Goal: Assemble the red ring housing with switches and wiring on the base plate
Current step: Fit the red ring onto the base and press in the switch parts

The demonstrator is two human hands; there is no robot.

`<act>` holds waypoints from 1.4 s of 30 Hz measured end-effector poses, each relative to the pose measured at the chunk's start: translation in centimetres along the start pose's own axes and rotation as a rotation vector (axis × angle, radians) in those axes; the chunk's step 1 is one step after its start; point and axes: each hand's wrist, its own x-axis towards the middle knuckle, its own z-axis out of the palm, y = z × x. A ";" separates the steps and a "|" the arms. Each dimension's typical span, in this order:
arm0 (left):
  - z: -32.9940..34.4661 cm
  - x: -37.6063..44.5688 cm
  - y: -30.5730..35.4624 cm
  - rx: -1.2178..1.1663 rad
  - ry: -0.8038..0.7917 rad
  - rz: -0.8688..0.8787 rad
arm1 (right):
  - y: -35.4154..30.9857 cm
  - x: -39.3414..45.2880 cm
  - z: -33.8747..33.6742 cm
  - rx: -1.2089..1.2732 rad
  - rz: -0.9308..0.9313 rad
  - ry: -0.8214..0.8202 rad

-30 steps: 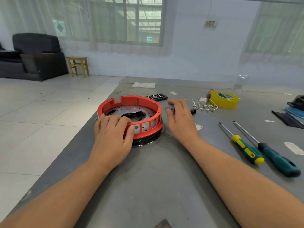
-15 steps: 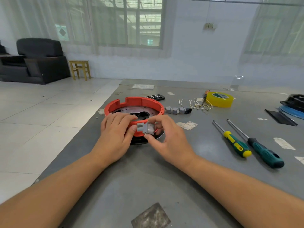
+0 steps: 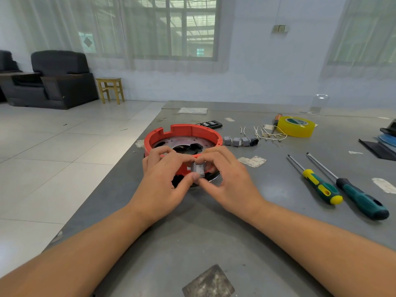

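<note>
Grey worktable in a tiled room. Red ring housing [image 3: 188, 133] sits on the base plate [image 3: 212, 176], near the table's left edge. My left hand [image 3: 162, 181] and right hand [image 3: 227, 179] together pinch a grey rocker switch [image 3: 198, 168] against its near wall. Judged rigid, light plastic; grip by the switch edges. Spare switches [image 3: 236, 141] lie right. No legible markings.

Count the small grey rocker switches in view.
4: one small grey rocker switch pinched by both hands at the red ring housing's near wall; three lie right of it. Hands may hide others.
</note>
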 end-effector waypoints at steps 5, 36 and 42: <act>-0.2 -0.1 -0.2 -0.066 -0.010 0.001 | 0.1 -0.1 -0.1 0.058 0.017 -0.004; -0.1 -0.1 0.6 -0.295 0.066 -0.180 | -0.6 0.3 -0.1 0.373 0.384 0.063; -0.1 0.0 0.5 -0.191 0.067 -0.104 | -0.6 0.3 0.1 0.376 0.446 0.045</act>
